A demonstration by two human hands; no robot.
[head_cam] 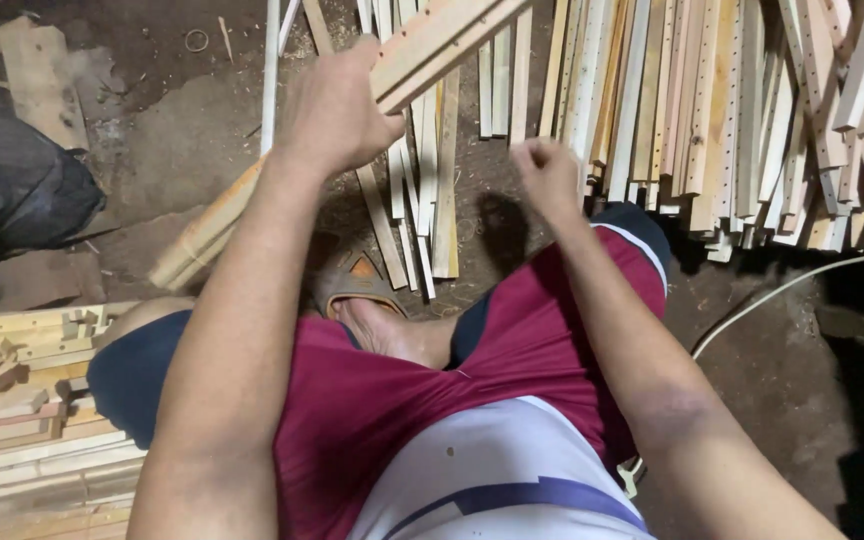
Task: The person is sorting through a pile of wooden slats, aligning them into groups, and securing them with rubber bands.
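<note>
My left hand (337,110) is closed around a long pale wooden slat (432,45) that runs diagonally from the upper right down to the lower left, past my wrist. My right hand (547,175) hovers to the right of it, a little blurred, with the fingers curled loosely and nothing visible in them. Below both hands are my knees in dark red shorts and one foot in a sandal (357,285) on the dirt floor.
A large stack of drilled wooden slats (742,110) lies at the upper right, with several loose ones (422,200) on the floor ahead. Assembled wooden frames (22,400) sit at the lower left. There is a black bag (12,180) at the left and a white cable (782,290) at the right.
</note>
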